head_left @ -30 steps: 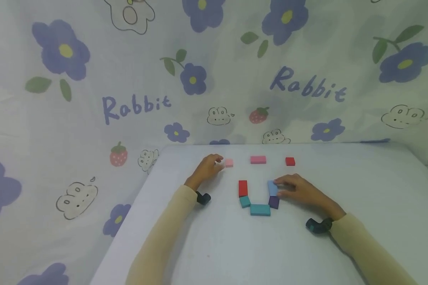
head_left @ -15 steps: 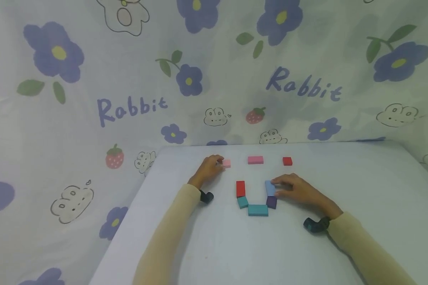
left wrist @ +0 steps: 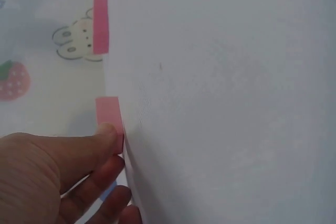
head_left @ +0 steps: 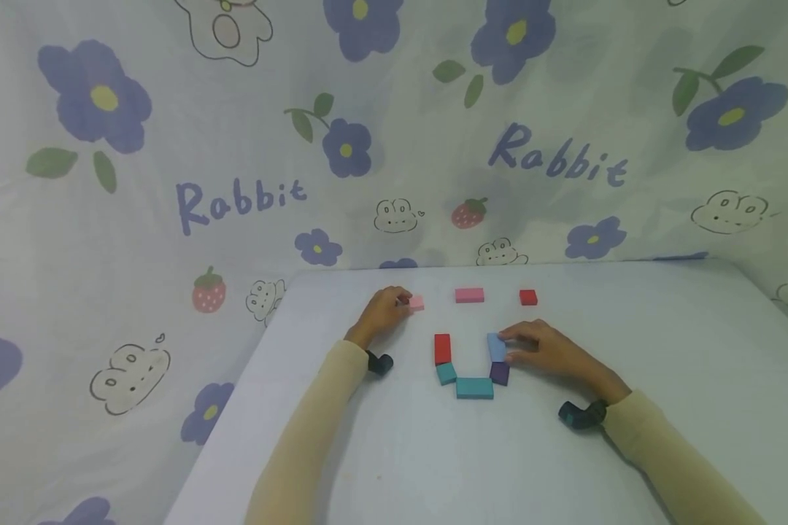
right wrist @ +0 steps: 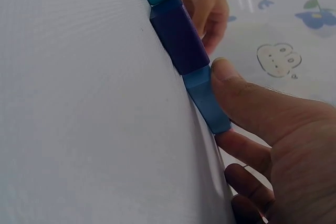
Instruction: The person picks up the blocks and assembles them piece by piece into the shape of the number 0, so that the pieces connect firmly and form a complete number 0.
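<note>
My left hand [head_left: 385, 310] pinches a small light pink block [left wrist: 109, 111] between thumb and forefinger at the back left of the table; the thumb covers its near end in the left wrist view. With thumb and forefinger at its two ends, my right hand [head_left: 551, 350] holds a light blue block [head_left: 496, 347]. That block meets a dark purple block [head_left: 500, 373], which touches a long teal block [head_left: 475, 388]. A small teal block [head_left: 446, 374] and an upright-lying red block [head_left: 443, 349] complete a U shape on the table.
Along the back of the white table [head_left: 394, 452] lie a longer pink block [head_left: 469, 295] and a small red block [head_left: 528, 297]. Behind the table's far edge hangs a curtain [head_left: 249, 131] printed with flowers and rabbits.
My left fingers have closed in on the light pink block, which now sits slightly turned. The right hand stays on the light blue block. The head view has shifted a little.
</note>
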Demonstrator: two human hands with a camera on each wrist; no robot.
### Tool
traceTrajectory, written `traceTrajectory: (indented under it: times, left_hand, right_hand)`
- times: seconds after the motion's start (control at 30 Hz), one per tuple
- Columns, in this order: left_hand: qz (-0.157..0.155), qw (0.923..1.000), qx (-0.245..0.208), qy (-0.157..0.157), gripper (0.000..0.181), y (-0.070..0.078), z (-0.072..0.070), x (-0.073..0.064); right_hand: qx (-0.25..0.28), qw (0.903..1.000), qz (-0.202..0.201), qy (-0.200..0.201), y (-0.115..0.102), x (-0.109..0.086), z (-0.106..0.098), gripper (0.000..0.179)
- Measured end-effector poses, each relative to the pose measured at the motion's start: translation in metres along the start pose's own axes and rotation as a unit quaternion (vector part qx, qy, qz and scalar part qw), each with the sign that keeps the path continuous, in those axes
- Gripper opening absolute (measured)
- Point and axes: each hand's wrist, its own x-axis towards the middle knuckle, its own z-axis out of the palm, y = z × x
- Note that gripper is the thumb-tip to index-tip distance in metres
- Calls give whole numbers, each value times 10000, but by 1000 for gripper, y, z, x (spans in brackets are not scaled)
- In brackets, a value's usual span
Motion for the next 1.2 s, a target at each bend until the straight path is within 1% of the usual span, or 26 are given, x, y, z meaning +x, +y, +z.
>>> traceTrajectory:
  times: [0.13, 0.23, 0.4, 0.53, 0.6, 0.83, 1.03, 1.2]
  left_hand:
    - [-104, 9999, -115, -12, 31, -2, 0, 0]
    - [-121, 9997, -197, -16, 31, -3, -1, -2]
    - [11, 9995, -278, -118, 29, -4, -1, -4]
    - [116, 9996, -213, -162, 29, -3, -2, -6]
    - [132, 9995, -223, -185, 29, -1, -3, -7]
    - [256, 9973, -477, -492, 31, 6, -2, -12]
    - [417, 9968, -336, -595, 30, 17, 0, -16]
    - [416, 9955, -384, -756, 29, 23, 3, -17]
  right_hand:
    - [-14, 10000, 38, 8, 2, 1, 0, 49]
    - [15, 10000, 16, -13, 2, 1, 0, 49]
    - [-13, 10000, 28, -21, 2, 1, 0, 50]
    - [21, 10000, 58, -35, 2, 1, 0, 50]
    - [35, 10000, 44, -35, 3, 1, 1, 50]
    - [-1, 10000, 32, -17, 1, 1, 0, 49]
    - [-36, 10000, 63, -4, 2, 1, 1, 49]
    - [34, 10000, 62, -14, 1, 1, 0, 49]
